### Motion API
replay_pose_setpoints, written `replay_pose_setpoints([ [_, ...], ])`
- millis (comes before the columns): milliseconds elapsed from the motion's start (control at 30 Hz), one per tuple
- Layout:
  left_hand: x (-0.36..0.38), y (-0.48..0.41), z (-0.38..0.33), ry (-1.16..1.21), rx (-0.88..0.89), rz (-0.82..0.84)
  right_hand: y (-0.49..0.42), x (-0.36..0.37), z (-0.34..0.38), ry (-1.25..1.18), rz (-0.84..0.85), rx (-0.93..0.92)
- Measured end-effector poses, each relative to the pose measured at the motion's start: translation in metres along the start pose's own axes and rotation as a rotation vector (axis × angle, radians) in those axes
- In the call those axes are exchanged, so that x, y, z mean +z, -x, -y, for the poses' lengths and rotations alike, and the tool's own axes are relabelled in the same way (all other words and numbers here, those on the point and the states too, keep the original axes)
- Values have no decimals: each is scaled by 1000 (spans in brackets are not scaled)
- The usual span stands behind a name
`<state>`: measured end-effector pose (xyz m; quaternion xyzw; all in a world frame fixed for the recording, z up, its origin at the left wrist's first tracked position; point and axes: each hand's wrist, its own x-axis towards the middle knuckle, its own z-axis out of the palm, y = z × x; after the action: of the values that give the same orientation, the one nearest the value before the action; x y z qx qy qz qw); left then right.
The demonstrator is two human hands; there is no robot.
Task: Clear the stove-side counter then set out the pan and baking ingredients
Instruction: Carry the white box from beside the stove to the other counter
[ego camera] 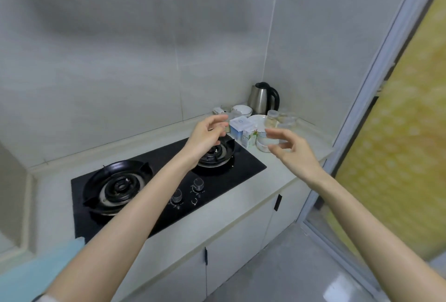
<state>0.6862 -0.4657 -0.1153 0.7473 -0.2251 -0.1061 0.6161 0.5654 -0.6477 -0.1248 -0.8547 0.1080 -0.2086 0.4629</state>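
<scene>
**Beside the stove: crowded counter, two empty hands before it**

Right of the stove (166, 181), the counter (306, 154) carries a tight cluster of kitchenware. At the front of it stand a box (240, 127) with a pale blue lid, a small carton (249, 136) touching the box, and a patterned bowl (264, 143) just beside the carton. Behind them lie a white plate (257, 118) and a jar (272, 118), with clear glass dishes (288, 120) to the jar's right. Stacked white bowls (241, 109) and a steel kettle (261, 97) sit farthest back, in the corner.

The left hand (207, 135) hangs over the back of the right burner (217, 154), near the box. Its fingers are loosely curled and grasp nothing. The right hand (292, 149) is held out above the counter, close to the bowl and partly overlapping it in view. Its fingers are spread, slightly bent, and empty. Neither hand touches any item. The cluster lies between and just beyond both hands.

Both forearms are bare. White cabinet doors (231, 253) run below the counter edge.
</scene>
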Motion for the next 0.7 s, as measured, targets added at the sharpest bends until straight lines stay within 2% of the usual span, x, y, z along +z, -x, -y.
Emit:
replay_pose_setpoints([
  [167, 40, -81, 26, -31, -35, 19, -72, -14, -59, 20, 53, 33],
  [400, 99, -175, 74, -70, -126, -108, -182, -31, -145, 26, 205, 21],
  [700, 142, -272, 119, 107, -431, -314, -331, -30, -228, -16, 439, 175],
])
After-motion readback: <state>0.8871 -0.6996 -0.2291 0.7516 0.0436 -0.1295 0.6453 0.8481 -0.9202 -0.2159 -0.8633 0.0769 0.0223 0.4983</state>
